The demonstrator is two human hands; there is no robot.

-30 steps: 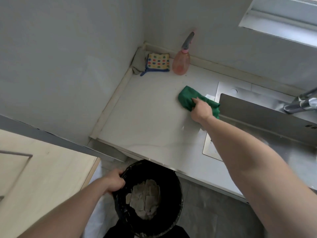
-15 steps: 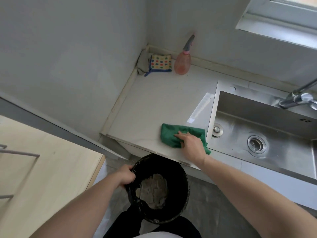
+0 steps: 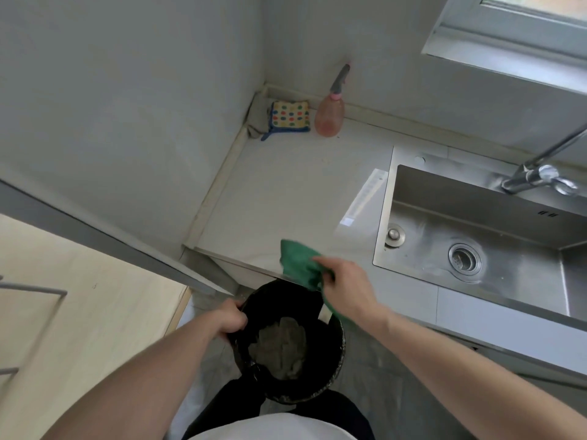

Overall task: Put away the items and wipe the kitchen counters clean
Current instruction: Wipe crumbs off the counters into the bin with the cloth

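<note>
Sweeping the counter's edge into the bin we hold below it

Our right hand grips the green cloth, bunched at the front lip of the counter; our left hand is curled round the rim of the black bin, held just under that edge. If the bin sits too far out or tilts, crumbs could fall to the floor, and a loose grip could drop the cloth in. The spray bottle and spotted sponge remain in the far corner.
</note>
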